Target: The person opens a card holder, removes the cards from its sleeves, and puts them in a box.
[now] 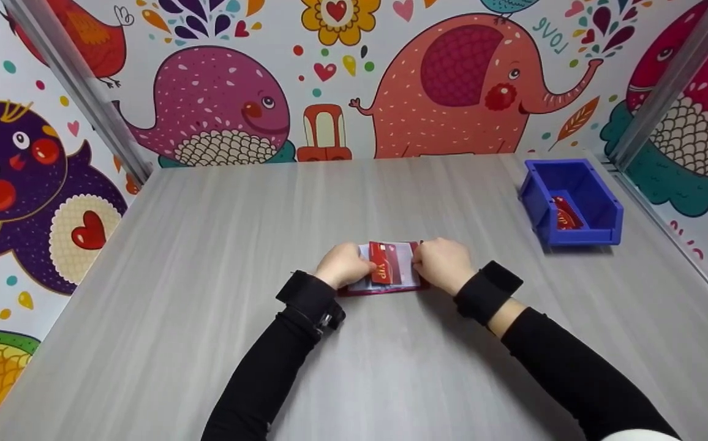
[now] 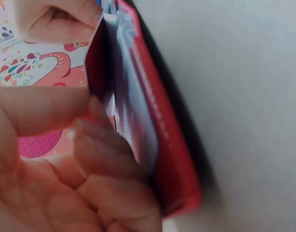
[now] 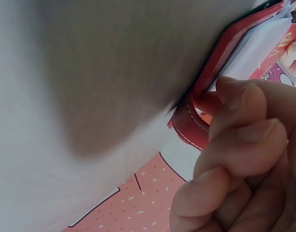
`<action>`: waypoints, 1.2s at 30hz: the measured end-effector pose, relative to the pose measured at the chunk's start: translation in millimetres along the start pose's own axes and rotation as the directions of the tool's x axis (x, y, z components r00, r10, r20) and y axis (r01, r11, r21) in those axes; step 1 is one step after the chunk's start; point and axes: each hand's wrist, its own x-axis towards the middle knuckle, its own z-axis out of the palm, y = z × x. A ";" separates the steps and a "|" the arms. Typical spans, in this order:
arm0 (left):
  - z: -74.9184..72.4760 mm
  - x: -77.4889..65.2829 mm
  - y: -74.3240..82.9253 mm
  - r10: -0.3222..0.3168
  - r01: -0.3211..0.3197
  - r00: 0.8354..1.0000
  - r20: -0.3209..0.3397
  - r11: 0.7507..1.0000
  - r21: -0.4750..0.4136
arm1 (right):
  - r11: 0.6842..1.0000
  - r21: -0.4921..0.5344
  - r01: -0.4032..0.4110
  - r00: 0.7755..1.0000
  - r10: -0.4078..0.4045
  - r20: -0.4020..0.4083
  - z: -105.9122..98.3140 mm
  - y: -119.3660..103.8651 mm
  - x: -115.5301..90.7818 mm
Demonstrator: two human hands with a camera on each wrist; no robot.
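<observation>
A red card holder (image 1: pixel 381 292) with clear plastic sleeves lies spread on the table. Over the sleeves a red VIP card (image 1: pixel 384 254) stands out, its left edge pinched by the thumb and fingers of my left hand (image 1: pixel 343 266). On the opposite side, my right hand (image 1: pixel 444 263) grips the holder's right edge with curled fingers. Close to these fingers, the right wrist view shows a stitched red strap (image 3: pixel 189 123). From the left wrist, the holder's red cover (image 2: pixel 160 130) appears edge-on beside the sleeves. Whether the card's lower edge is inside a sleeve I cannot tell.
At the right rear of the table stands a blue plastic bin (image 1: pixel 583 237), with a red card (image 1: pixel 566 214) inside. Patterned walls (image 1: pixel 219 98) border the grey table (image 1: pixel 207 245) at the back and sides.
</observation>
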 end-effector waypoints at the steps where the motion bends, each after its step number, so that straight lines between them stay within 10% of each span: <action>1: -0.7 0.1 -1.4 0.004 -0.004 1.000 0.000 1.000 -0.008 | 1.000 0.000 0.002 1.000 -0.002 -0.004 -0.2 -0.1 -0.1; 36: -14.8 -4.2 -26.8 0.000 0.012 0.999 0.044 0.967 -0.256 | 0.999 0.023 0.026 0.999 -0.026 -0.020 0.1 2.6 -1.7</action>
